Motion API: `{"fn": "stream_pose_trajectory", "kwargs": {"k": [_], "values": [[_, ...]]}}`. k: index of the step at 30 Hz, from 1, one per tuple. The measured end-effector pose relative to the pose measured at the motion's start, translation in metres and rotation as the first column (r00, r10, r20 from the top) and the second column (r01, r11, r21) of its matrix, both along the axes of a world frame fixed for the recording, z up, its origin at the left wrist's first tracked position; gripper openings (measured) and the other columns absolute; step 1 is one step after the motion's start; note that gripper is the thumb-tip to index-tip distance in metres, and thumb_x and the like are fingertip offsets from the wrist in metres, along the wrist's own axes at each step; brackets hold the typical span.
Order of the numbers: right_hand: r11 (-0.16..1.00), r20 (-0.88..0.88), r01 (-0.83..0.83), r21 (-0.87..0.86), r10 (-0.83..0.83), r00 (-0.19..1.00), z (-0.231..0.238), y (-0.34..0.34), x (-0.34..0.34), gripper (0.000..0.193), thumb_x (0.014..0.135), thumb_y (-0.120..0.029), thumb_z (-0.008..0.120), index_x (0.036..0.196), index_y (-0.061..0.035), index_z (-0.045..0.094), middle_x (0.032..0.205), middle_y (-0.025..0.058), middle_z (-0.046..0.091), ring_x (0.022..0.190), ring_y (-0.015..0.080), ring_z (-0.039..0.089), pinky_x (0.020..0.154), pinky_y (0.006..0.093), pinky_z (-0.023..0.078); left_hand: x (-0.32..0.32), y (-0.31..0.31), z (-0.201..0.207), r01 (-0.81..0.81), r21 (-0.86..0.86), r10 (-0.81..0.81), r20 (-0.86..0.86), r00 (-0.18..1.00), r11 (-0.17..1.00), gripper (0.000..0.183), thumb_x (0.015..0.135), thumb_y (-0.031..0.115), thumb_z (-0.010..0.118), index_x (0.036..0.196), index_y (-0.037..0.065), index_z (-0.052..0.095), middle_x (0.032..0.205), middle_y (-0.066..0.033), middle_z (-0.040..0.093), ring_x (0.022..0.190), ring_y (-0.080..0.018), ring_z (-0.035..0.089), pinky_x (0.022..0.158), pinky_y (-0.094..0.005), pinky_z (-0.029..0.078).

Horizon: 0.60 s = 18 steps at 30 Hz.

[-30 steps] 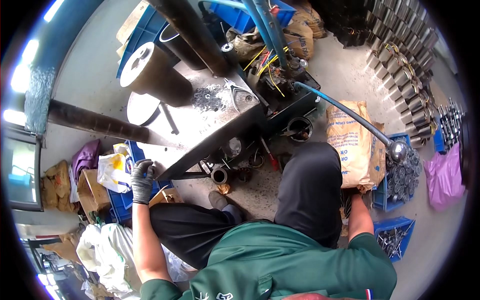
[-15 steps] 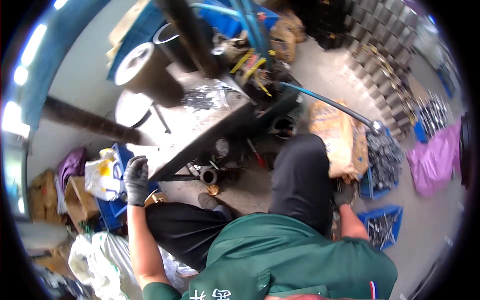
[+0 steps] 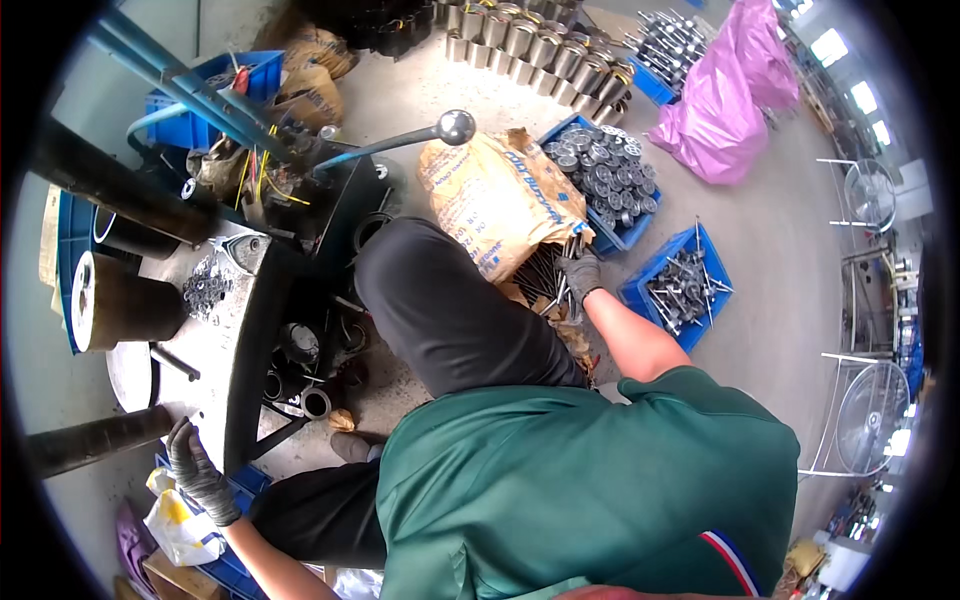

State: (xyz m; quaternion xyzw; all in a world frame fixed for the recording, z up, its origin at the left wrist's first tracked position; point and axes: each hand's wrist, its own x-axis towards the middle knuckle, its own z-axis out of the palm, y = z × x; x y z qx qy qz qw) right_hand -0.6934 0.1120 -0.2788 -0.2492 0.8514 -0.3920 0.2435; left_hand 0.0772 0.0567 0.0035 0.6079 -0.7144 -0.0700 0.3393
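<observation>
My right hand (image 3: 580,275), in a grey glove, is at the torn mouth of a brown paper sack (image 3: 485,190). Dark thin metal rods (image 3: 541,270) stick out of that mouth, and the fingers are closed round some of them. At the left, my left hand (image 3: 203,476), also gloved, rests by the near edge of a metal machine table (image 3: 235,345). Its fingers are loosely stretched, and nothing shows in them. On the table stand a thick dark cylinder (image 3: 130,302) and a pile of small dark rings (image 3: 206,291).
A blue bin of round metal caps (image 3: 606,178) stands beyond the sack. Nearer is another blue bin (image 3: 640,292) with rods bearing discs. A ball-ended lever (image 3: 455,128) reaches out above the sack. Rows of metal cylinders (image 3: 540,50) and a purple bag (image 3: 722,110) lie farther back.
My view has swung to the right, bringing the sack and bins toward the middle. My right hand, earlier mostly hidden behind my knee, now shows at the sack's mouth with rods in it.
</observation>
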Motion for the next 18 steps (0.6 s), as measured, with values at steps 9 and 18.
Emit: {"fn": "stream_pose_trajectory", "kwargs": {"k": [9, 18], "values": [[0.816, 0.741, 0.577, -0.021, -0.375, 0.557, 0.045, -0.016, 0.007, 0.021, 0.078, -0.020, 0.074, 0.070, -0.0115, 0.056, 0.058, 0.0054, 0.056, 0.041, 0.0228, 0.053, 0.040, 0.0394, 0.048, -0.050, -0.028, 0.019, 0.107, -0.015, -0.103, -0.447, 0.889, 0.994, 0.021, 0.105, 0.005, 0.054, 0.120, -0.002, 0.066, 0.126, -0.0101, 0.066, 0.109, -0.0182, 0.064, 0.099, -0.0334, 0.054], [0.818, 0.705, 0.564, -0.115, -0.333, 0.626, 0.110, -0.005, -0.022, 0.015, 0.079, -0.020, 0.073, 0.080, -0.0083, 0.063, 0.062, 0.0054, 0.059, 0.044, 0.0227, 0.056, 0.040, 0.0403, 0.051, -0.075, -0.039, -0.012, 0.093, 0.013, -0.071, -0.536, 0.841, 0.996, 0.019, 0.104, 0.004, 0.055, 0.116, -0.002, 0.069, 0.120, -0.0090, 0.068, 0.105, -0.0166, 0.065, 0.095, -0.0311, 0.056]]}}
